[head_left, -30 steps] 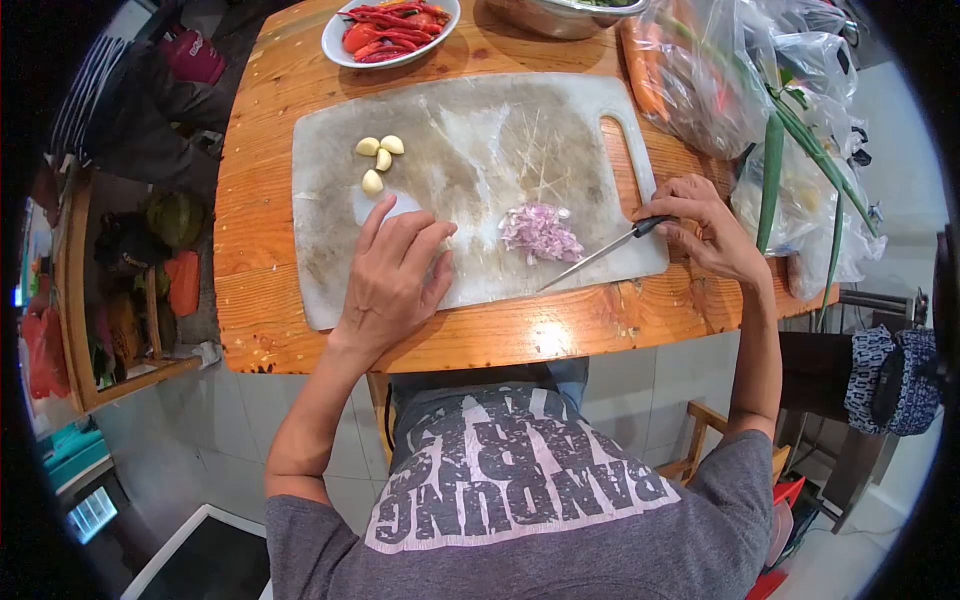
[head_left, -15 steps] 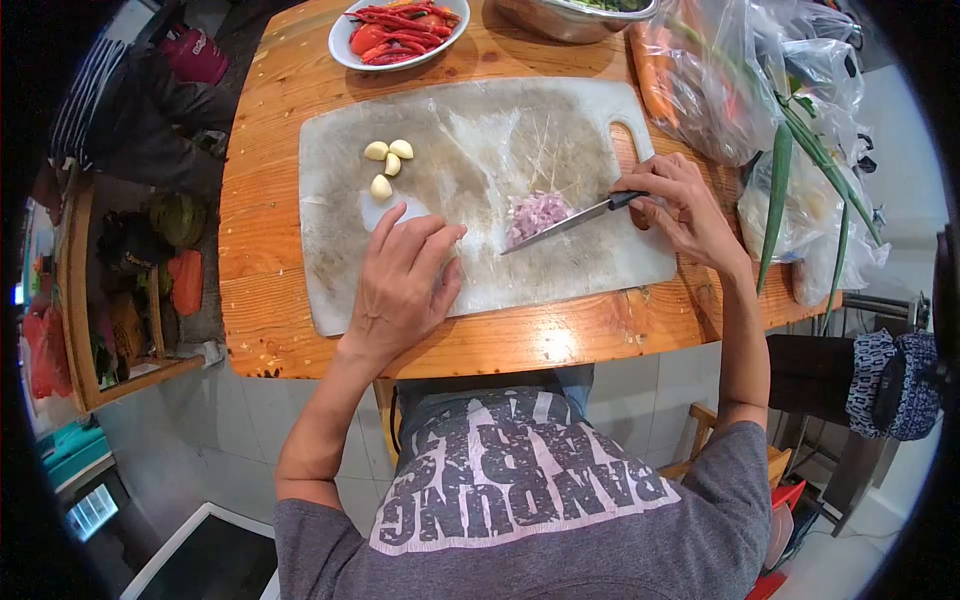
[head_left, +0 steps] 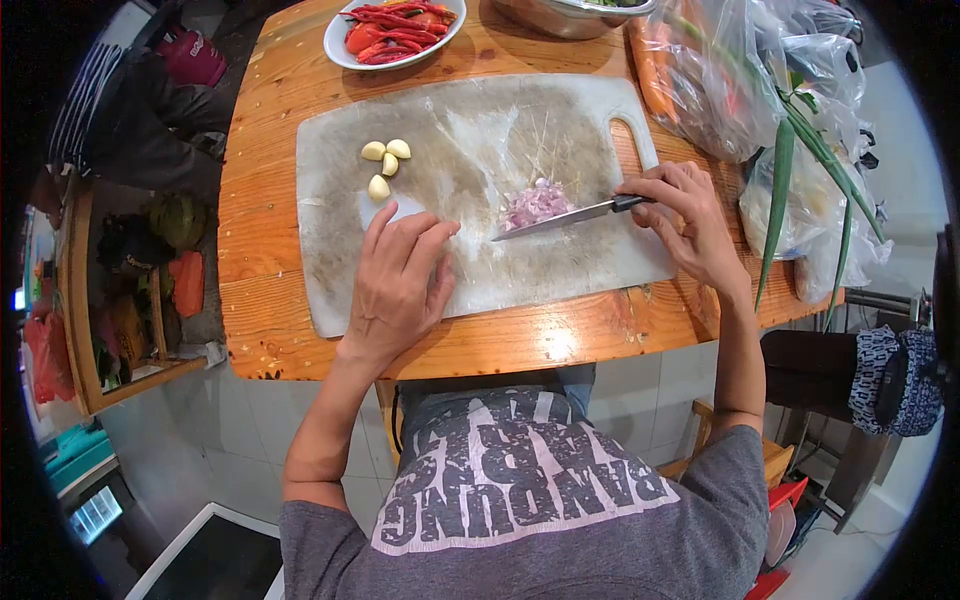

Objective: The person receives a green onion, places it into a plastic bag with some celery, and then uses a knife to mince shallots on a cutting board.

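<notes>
On the worn cutting board (head_left: 400, 290) lies a heap of chopped purple onion (head_left: 538, 203). My right hand (head_left: 690, 220) grips the black handle of a knife (head_left: 570, 217), whose blade lies along the near side of the heap. My left hand (head_left: 402, 275) rests on the board left of the knife tip, fingers bent and a little apart, with nothing visible in it. Just beyond its fingertips are several peeled garlic cloves (head_left: 378, 188). A pale, flat patch shows on the board by the fingers; I cannot make out what it is.
A white bowl of red chillies and tomatoes (head_left: 396, 62) stands behind the board, with a metal bowl (head_left: 570, 22) to its right. Plastic bags with carrots (head_left: 652, 80) and green leaves (head_left: 778, 200) fill the right side. At far left is a wooden-framed shelf (head_left: 82, 300).
The knife in my right hand has swung slightly, its tip now a little further left and its blade flatter against the onion. The view has shifted slightly; my left hand stays in about the same place.
</notes>
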Action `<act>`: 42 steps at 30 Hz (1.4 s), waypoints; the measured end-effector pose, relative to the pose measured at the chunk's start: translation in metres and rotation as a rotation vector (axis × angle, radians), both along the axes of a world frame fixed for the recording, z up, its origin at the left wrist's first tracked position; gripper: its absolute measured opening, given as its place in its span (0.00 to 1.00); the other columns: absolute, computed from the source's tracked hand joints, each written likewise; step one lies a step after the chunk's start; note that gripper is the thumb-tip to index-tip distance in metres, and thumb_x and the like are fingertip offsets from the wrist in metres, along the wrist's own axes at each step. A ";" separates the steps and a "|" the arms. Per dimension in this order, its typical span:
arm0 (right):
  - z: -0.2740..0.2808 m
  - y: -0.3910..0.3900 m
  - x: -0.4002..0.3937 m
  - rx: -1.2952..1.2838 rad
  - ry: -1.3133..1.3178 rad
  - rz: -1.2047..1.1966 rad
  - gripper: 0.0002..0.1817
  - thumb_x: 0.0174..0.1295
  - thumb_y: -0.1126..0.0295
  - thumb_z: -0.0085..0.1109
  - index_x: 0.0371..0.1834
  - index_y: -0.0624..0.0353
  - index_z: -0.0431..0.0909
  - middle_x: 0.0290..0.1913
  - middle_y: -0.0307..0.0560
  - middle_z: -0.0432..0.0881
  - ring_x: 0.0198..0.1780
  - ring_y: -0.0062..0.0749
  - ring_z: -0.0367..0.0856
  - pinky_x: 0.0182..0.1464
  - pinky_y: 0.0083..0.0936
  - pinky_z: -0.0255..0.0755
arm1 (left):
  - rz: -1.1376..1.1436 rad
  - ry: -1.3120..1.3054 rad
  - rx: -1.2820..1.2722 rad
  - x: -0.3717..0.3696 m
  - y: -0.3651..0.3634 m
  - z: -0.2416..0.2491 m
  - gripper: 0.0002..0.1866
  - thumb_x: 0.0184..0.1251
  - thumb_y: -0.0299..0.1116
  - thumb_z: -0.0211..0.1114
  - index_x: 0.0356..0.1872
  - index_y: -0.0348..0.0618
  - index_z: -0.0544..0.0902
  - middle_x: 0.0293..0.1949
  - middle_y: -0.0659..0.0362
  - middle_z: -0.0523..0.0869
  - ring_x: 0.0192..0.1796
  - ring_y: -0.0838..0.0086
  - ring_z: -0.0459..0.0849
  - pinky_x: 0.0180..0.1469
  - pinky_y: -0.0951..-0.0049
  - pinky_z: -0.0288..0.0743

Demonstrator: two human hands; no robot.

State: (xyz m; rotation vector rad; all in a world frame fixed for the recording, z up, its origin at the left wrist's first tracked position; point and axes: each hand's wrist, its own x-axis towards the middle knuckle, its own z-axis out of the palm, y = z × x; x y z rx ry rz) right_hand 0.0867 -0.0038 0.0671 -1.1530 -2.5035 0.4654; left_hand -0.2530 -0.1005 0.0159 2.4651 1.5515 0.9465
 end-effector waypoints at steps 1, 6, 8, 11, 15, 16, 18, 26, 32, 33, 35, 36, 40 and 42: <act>0.000 0.000 0.004 -0.015 0.026 -0.004 0.16 0.62 0.74 0.64 0.53 0.52 0.87 0.43 0.43 0.80 0.50 0.41 0.73 0.59 0.36 0.62 | 0.002 -0.001 -0.002 0.000 0.000 0.000 0.24 0.57 0.21 0.70 0.58 0.43 0.81 0.51 0.53 0.82 0.58 0.58 0.82 0.74 0.47 0.68; 0.006 -0.007 0.035 -0.211 0.014 0.028 0.16 0.64 0.71 0.63 0.55 0.50 0.87 0.42 0.42 0.79 0.49 0.40 0.71 0.59 0.36 0.60 | 0.007 -0.004 0.002 0.001 0.000 0.001 0.23 0.57 0.21 0.70 0.56 0.43 0.82 0.51 0.53 0.82 0.58 0.58 0.82 0.74 0.46 0.68; 0.001 -0.009 0.040 -0.187 -0.004 0.025 0.15 0.65 0.71 0.63 0.55 0.51 0.87 0.42 0.43 0.79 0.49 0.40 0.71 0.59 0.36 0.60 | 0.011 -0.006 0.000 0.001 0.001 0.001 0.22 0.57 0.21 0.70 0.56 0.42 0.82 0.51 0.53 0.82 0.58 0.57 0.82 0.74 0.46 0.68; -0.008 -0.005 0.039 -0.121 0.009 0.007 0.15 0.64 0.71 0.62 0.54 0.51 0.87 0.42 0.43 0.79 0.49 0.40 0.71 0.58 0.37 0.60 | 0.018 -0.007 -0.009 0.001 0.001 0.000 0.22 0.57 0.21 0.69 0.56 0.42 0.82 0.51 0.52 0.82 0.58 0.57 0.82 0.74 0.46 0.68; -0.011 0.009 0.021 -0.096 0.062 0.018 0.15 0.64 0.73 0.62 0.53 0.51 0.87 0.40 0.43 0.79 0.49 0.40 0.72 0.59 0.37 0.60 | 0.021 -0.007 -0.002 0.001 0.001 0.003 0.22 0.57 0.22 0.69 0.55 0.42 0.81 0.51 0.54 0.81 0.57 0.59 0.81 0.74 0.48 0.67; -0.013 0.013 0.017 -0.062 0.074 0.032 0.15 0.63 0.73 0.63 0.53 0.51 0.87 0.40 0.43 0.79 0.49 0.41 0.72 0.58 0.37 0.61 | 0.021 -0.009 0.005 0.001 0.001 0.004 0.21 0.58 0.22 0.69 0.55 0.42 0.81 0.50 0.54 0.81 0.56 0.60 0.81 0.74 0.49 0.66; -0.017 0.018 0.010 0.005 0.095 0.060 0.16 0.61 0.74 0.63 0.52 0.51 0.87 0.40 0.43 0.79 0.47 0.41 0.73 0.56 0.36 0.62 | 0.023 -0.010 0.008 0.002 0.002 0.005 0.21 0.58 0.21 0.68 0.55 0.42 0.81 0.50 0.54 0.81 0.56 0.60 0.81 0.74 0.49 0.65; 0.008 -0.062 -0.027 0.223 0.104 -0.131 0.20 0.54 0.76 0.70 0.52 0.51 0.89 0.39 0.43 0.84 0.39 0.39 0.80 0.43 0.35 0.73 | 0.127 -0.092 0.032 -0.008 0.004 0.009 0.19 0.63 0.19 0.61 0.56 0.42 0.81 0.50 0.53 0.83 0.58 0.58 0.81 0.75 0.48 0.62; -0.028 -0.101 -0.053 0.281 0.180 -0.369 0.19 0.54 0.77 0.74 0.51 0.53 0.90 0.37 0.41 0.84 0.37 0.36 0.81 0.39 0.30 0.74 | 0.105 -0.069 0.038 -0.009 0.012 0.018 0.19 0.63 0.19 0.61 0.56 0.42 0.82 0.51 0.54 0.84 0.58 0.58 0.81 0.74 0.50 0.60; -0.029 -0.102 -0.054 0.287 0.180 -0.395 0.19 0.54 0.77 0.74 0.51 0.53 0.90 0.37 0.41 0.84 0.37 0.36 0.81 0.39 0.30 0.74 | 0.096 -0.060 0.032 -0.007 0.015 0.019 0.20 0.63 0.19 0.61 0.56 0.42 0.82 0.52 0.54 0.83 0.58 0.58 0.81 0.74 0.50 0.60; -0.030 -0.100 -0.054 0.303 0.177 -0.444 0.19 0.54 0.76 0.74 0.51 0.52 0.90 0.37 0.41 0.84 0.37 0.36 0.81 0.39 0.30 0.74 | 0.076 -0.043 0.026 -0.004 0.019 0.020 0.20 0.62 0.19 0.62 0.56 0.42 0.82 0.52 0.54 0.83 0.59 0.58 0.81 0.74 0.50 0.61; -0.028 -0.100 -0.053 0.307 0.184 -0.451 0.19 0.54 0.77 0.74 0.51 0.52 0.90 0.37 0.41 0.84 0.38 0.35 0.81 0.39 0.30 0.75 | 0.068 -0.033 0.027 -0.003 0.020 0.021 0.20 0.62 0.19 0.62 0.57 0.42 0.82 0.53 0.54 0.83 0.59 0.58 0.81 0.74 0.50 0.61; -0.015 -0.100 -0.051 0.310 0.165 -0.448 0.19 0.54 0.77 0.74 0.52 0.52 0.90 0.38 0.41 0.84 0.38 0.35 0.81 0.39 0.30 0.75 | 0.043 -0.048 0.051 0.000 0.027 0.023 0.21 0.62 0.18 0.62 0.57 0.41 0.82 0.53 0.53 0.83 0.59 0.57 0.80 0.74 0.50 0.64; -0.014 -0.101 -0.048 0.314 0.159 -0.446 0.20 0.54 0.77 0.74 0.51 0.52 0.90 0.38 0.41 0.84 0.39 0.34 0.81 0.39 0.30 0.75 | -0.019 -0.061 -0.017 0.003 0.026 0.024 0.24 0.62 0.17 0.62 0.61 0.40 0.80 0.56 0.52 0.82 0.62 0.55 0.80 0.75 0.50 0.64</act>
